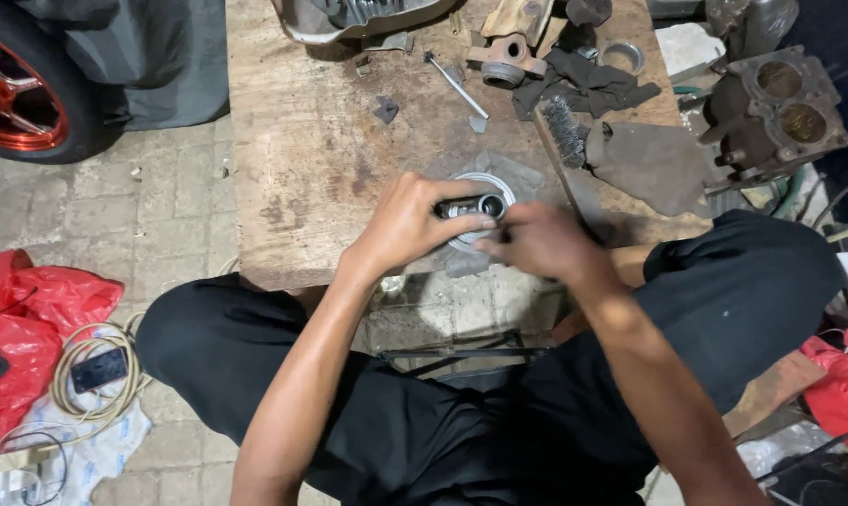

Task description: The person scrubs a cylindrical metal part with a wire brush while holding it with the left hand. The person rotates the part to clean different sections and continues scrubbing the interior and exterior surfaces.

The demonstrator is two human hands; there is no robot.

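Head view: the left hand (407, 225) grasps a small metal cylinder (473, 206) above a round metal part (495, 183) on the wooden board (302, 141). The right hand (536, 242) is blurred, fingertips touching the cylinder; its grip cannot be told.

We have one view only, from the head, looking steeply down and forward onto the wooden counter (302, 141); it sits close above the counter's near edge, with brick floor (152, 215) to its left
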